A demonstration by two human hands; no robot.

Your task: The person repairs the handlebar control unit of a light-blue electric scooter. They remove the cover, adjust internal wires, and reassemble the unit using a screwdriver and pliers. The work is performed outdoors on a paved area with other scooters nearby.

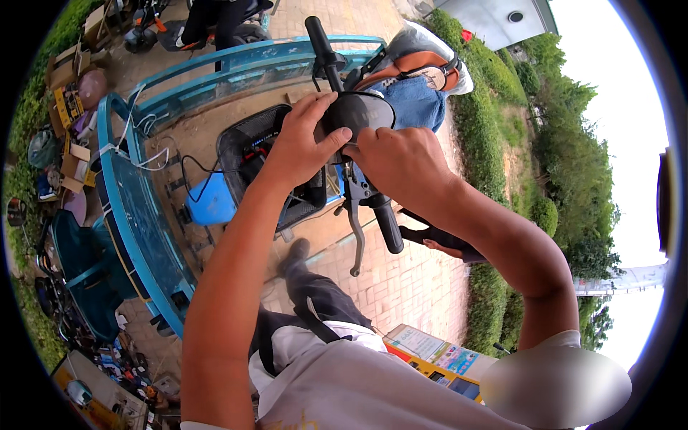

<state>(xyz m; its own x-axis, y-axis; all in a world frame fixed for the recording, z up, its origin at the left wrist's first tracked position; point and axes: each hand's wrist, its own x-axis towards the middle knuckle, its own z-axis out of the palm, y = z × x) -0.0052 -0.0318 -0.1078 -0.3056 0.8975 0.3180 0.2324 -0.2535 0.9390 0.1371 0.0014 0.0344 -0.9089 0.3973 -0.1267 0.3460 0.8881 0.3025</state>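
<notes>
A black handlebar with an instrument housing (367, 109) stands in front of me; one rubber grip (317, 34) points away and the other grip (388, 228) toward me. My left hand (304, 140) rests against the housing's left side, its fingers stretched out and the thumb apart. Curled over the near edge of the housing is my right hand (408, 161), thumb side close to my left thumb. Whatever lies under its fingers is hidden. Below the hands hangs a metal brake lever (356, 240), touched by neither hand.
A black basket (233, 140) with cables and a blue box (213, 201) sit inside the teal metal cart frame (147, 222). Blue cloth (412, 104) and an orange-brown bag (430, 64) lie beyond the handlebar. Cardboard boxes (74, 163) are at left; a yellow machine (441, 373) stands lower right.
</notes>
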